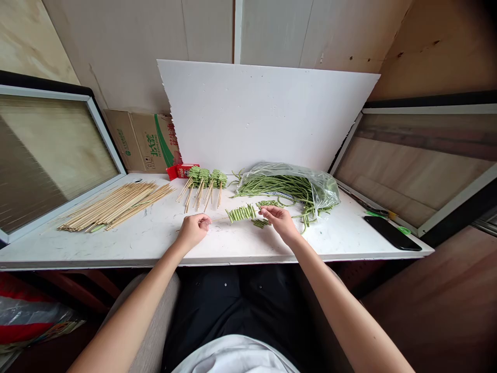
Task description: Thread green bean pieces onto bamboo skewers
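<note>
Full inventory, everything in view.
board: 1, white, back
cardboard box: 1, brown, back left
packet: 1, red, back
loose sticks: many, tan, left
bean skewers: several, green, back centre
bagged beans: many, green, right
cut beans: many, green, centre
phone: 1, black, right
tool, unclear: 1, dark, behind phone
panels: 2, black-edged, sides
table: 1, white, centre
bag: 1, red, lower left
held skewer: 1, green, between hands
left hand: 1, bare, centre
right hand: 1, bare, centre
trousers: 1, black, bottom
shirt: 1, white, bottom
</note>
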The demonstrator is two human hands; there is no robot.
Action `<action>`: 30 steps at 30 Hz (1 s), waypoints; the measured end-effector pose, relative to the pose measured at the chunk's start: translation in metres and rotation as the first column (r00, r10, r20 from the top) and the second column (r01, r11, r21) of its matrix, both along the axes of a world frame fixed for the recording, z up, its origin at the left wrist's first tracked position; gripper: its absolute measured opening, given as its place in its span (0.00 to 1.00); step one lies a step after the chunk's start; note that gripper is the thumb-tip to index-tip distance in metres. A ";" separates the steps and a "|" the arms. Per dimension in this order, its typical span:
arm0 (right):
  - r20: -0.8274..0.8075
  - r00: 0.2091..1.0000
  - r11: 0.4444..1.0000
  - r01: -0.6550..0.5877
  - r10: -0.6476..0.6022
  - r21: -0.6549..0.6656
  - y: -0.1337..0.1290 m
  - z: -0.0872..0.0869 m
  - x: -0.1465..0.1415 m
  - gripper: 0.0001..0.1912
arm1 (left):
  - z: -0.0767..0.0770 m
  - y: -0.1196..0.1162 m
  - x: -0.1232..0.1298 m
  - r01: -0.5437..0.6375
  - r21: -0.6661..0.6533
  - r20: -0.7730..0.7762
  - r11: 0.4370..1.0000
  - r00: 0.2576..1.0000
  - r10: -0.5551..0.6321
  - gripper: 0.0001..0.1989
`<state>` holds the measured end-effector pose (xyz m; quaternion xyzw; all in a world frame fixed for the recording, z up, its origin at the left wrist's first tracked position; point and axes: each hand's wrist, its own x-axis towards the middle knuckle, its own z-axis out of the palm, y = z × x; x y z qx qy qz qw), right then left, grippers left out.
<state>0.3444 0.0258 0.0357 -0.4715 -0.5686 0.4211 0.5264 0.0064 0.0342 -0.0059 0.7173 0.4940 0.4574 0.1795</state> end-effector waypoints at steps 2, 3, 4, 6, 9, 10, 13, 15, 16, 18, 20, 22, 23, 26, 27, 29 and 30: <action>-0.011 1.000 1.000 -0.003 0.003 -0.003 -0.003 0.002 -0.005 0.28 | 0.000 0.000 0.000 0.000 -0.001 0.002 1.000 1.000 0.000 0.08; -0.012 1.000 1.000 -0.003 0.003 -0.003 -0.005 0.003 -0.007 0.28 | 0.001 0.000 0.000 -0.002 -0.003 0.003 1.000 1.000 0.002 0.08; -0.012 1.000 1.000 -0.006 0.006 -0.004 -0.006 0.004 -0.009 0.28 | 0.001 0.000 0.000 -0.004 -0.006 0.005 1.000 1.000 0.004 0.08; -0.011 1.000 1.000 -0.017 0.017 -0.003 -0.008 0.005 -0.012 0.28 | 0.001 0.000 0.000 -0.004 -0.013 0.009 1.000 1.000 0.004 0.08; -0.017 1.000 1.000 -0.022 0.022 -0.007 -0.009 0.005 -0.014 0.28 | 0.001 0.000 0.000 -0.009 -0.015 0.013 1.000 1.000 0.009 0.08; -0.021 1.000 1.000 -0.022 0.021 -0.009 -0.009 0.004 -0.014 0.28 | 0.001 0.000 0.000 -0.010 -0.014 0.010 1.000 1.000 0.010 0.08; -0.039 0.999 1.000 -0.024 0.023 -0.013 -0.009 0.002 -0.014 0.27 | 0.001 0.000 0.000 -0.013 -0.006 -0.002 1.000 1.000 0.013 0.08; -0.043 0.999 0.999 -0.029 0.028 -0.016 -0.008 0.001 -0.014 0.26 | 0.001 0.000 0.000 -0.014 -0.003 0.000 1.000 1.000 0.014 0.08; -0.044 0.999 0.999 -0.031 0.030 -0.017 -0.008 0.001 -0.014 0.26 | 0.001 0.000 0.000 -0.014 -0.005 0.003 1.000 1.000 0.014 0.08; -0.047 0.998 0.999 -0.038 0.036 -0.022 -0.008 0.000 -0.014 0.25 | 0.001 0.001 0.000 -0.016 -0.011 0.008 1.000 1.000 0.016 0.08; -0.053 0.998 0.999 -0.041 0.039 -0.026 -0.008 0.000 -0.014 0.25 | 0.001 0.001 0.000 -0.019 -0.017 0.011 1.000 1.000 0.019 0.08; -0.044 0.998 0.999 -0.036 0.034 -0.024 -0.006 0.001 -0.011 0.24 | 0.001 0.000 0.000 -0.019 -0.024 0.016 1.000 1.000 0.019 0.08; -0.028 0.999 0.999 -0.029 0.028 -0.016 -0.004 0.001 -0.008 0.24 | 0.002 0.000 0.000 -0.018 -0.028 0.018 0.999 1.000 0.018 0.08; 0.115 0.993 0.997 0.032 -0.040 0.074 0.003 0.003 0.009 0.22 | 0.003 -0.002 0.000 -0.020 -0.037 0.018 0.999 1.000 0.020 0.08; 0.197 0.977 0.991 0.058 -0.081 0.118 0.005 0.003 0.016 0.21 | 0.003 -0.002 0.000 -0.022 -0.039 0.016 0.999 1.000 0.023 0.08; 0.382 0.912 0.979 0.086 -0.152 0.183 0.009 0.002 0.027 0.18 | 0.004 -0.002 0.001 -0.025 -0.040 0.015 0.999 1.000 0.026 0.08; 0.464 0.869 0.976 0.088 -0.174 0.201 0.010 0.001 0.031 0.16 | 0.003 -0.002 0.001 -0.026 -0.040 0.015 0.999 1.000 0.027 0.08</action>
